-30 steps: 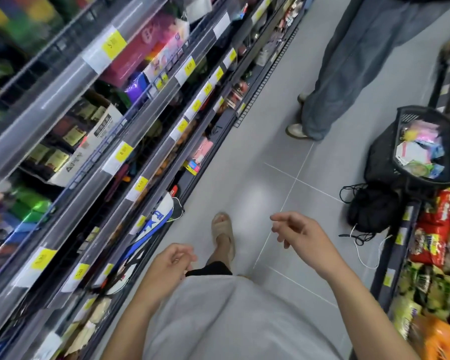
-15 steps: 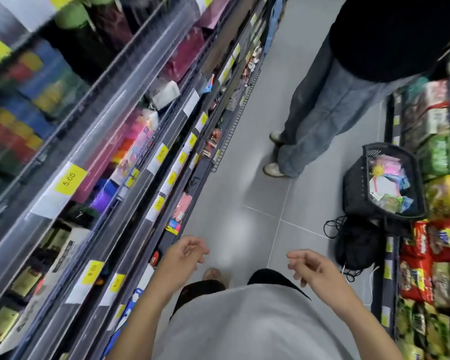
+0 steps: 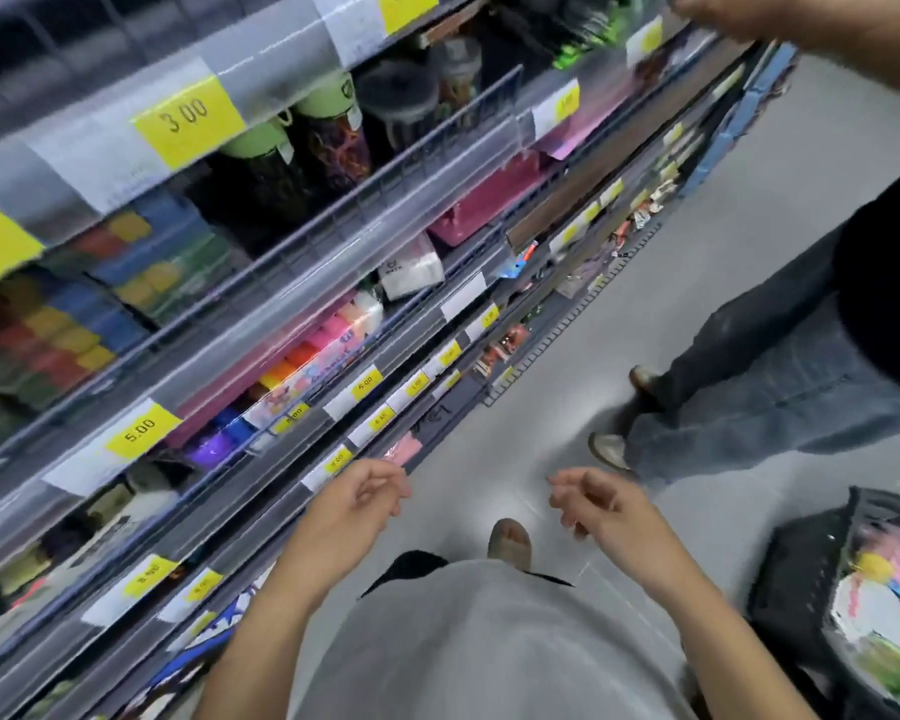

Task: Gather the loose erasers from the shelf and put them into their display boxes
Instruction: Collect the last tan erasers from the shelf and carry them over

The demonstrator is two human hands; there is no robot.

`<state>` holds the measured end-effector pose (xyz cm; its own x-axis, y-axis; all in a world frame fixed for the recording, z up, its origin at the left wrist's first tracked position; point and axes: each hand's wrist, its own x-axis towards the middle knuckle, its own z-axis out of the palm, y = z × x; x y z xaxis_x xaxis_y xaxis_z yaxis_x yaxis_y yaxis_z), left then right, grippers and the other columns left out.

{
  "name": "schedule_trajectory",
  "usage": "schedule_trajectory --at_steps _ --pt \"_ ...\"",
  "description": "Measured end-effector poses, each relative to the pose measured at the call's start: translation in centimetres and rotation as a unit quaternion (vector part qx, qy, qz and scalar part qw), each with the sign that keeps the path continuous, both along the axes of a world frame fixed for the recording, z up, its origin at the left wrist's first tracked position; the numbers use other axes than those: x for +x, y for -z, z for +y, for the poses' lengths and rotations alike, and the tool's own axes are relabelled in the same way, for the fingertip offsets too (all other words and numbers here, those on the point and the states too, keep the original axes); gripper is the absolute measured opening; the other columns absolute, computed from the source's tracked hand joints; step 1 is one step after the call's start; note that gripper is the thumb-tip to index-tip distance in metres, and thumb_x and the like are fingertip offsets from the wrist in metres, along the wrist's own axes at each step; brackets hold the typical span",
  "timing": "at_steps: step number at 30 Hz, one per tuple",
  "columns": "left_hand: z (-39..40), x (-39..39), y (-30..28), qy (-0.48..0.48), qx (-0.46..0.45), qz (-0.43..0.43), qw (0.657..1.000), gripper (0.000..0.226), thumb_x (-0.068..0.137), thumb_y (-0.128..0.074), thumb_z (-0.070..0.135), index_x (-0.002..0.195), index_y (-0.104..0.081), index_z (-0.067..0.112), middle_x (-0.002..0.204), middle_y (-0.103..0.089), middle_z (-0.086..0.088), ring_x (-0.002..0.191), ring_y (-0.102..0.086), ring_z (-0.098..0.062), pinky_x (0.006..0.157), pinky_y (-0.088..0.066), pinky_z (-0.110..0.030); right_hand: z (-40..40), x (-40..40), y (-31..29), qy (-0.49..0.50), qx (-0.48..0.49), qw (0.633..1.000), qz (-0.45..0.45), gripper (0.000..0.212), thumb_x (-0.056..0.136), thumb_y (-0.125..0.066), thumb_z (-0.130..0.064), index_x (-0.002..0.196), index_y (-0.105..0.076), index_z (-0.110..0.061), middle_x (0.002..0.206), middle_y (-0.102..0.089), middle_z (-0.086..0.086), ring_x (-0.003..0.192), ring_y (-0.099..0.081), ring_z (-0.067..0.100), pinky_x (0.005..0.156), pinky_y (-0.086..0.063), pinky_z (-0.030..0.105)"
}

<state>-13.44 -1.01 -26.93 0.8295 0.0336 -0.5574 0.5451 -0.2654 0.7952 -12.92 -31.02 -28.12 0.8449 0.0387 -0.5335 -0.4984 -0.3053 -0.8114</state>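
The shelf unit (image 3: 292,283) is running along the person's left, its tiers slanting away up the aisle, with rows of colourful eraser-like blocks (image 3: 302,356) lying lengthwise behind the price strips, too blurred to confirm. A black basket (image 3: 801,563) is sitting on the floor at right. The left hand (image 3: 349,517) and right hand (image 3: 604,511) are hovering at waist height, fingers loosely curled, holding nothing.

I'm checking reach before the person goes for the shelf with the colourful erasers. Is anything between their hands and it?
Yes. A clear plastic rail with price tags runs along the shelf front before the colourful erasers. The left hand and right hand hover empty over the aisle, below that shelf. Another person's hand reaches higher up, farther along.
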Motion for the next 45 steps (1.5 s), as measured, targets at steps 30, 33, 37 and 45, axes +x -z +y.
schedule_trajectory --at_steps 30,33,37,45 --pt "3.7 18.7 -27.7 -0.042 0.519 -0.388 0.76 0.032 0.1 -0.047 0.056 0.124 -0.057 0.038 0.106 -0.068 0.021 0.097 -0.065 -0.016 0.072 -0.054 -0.04 14.1 33.0 -31.0 -0.224 -0.116 0.776 -0.578 0.023 0.094 -0.065 -0.024 0.117 -0.067 -0.028 0.103 -0.059 -0.005 0.082 -0.056 0.006 0.073 -0.04 0.009" --pt "3.3 19.0 -27.7 -0.035 0.554 -0.382 0.739 0.023 0.101 -0.045 0.056 0.108 -0.061 0.041 0.092 -0.067 0.016 0.083 -0.065 -0.018 0.059 -0.044 -0.034 14.1 37.5 -32.3 -0.253 -0.24 0.747 -0.566 0.032 0.091 -0.066 -0.016 0.122 -0.069 -0.024 0.108 -0.061 0.002 0.096 -0.06 0.022 0.076 -0.038 0.011" --pt "2.8 19.3 -27.8 -0.04 0.559 -0.367 0.742 0.025 0.1 -0.043 0.054 0.097 -0.064 0.042 0.079 -0.063 0.015 0.071 -0.062 -0.017 0.054 -0.037 -0.03 14.7 42.9 -33.5 -0.327 -0.364 0.697 -0.524 0.037 0.091 -0.064 -0.009 0.127 -0.067 -0.019 0.127 -0.062 0.018 0.11 -0.06 0.036 0.086 -0.042 0.027" --pt "1.9 20.5 -28.4 -0.053 0.529 -0.34 0.776 0.029 0.097 -0.041 0.058 0.092 -0.066 0.044 0.078 -0.065 0.018 0.067 -0.059 -0.01 0.059 -0.048 -0.031 15.5 48.1 -32.9 -0.403 -0.374 0.682 -0.482 0.029 0.089 -0.07 -0.012 0.114 -0.072 -0.025 0.122 -0.066 0.005 0.106 -0.062 0.025 0.087 -0.042 0.023"
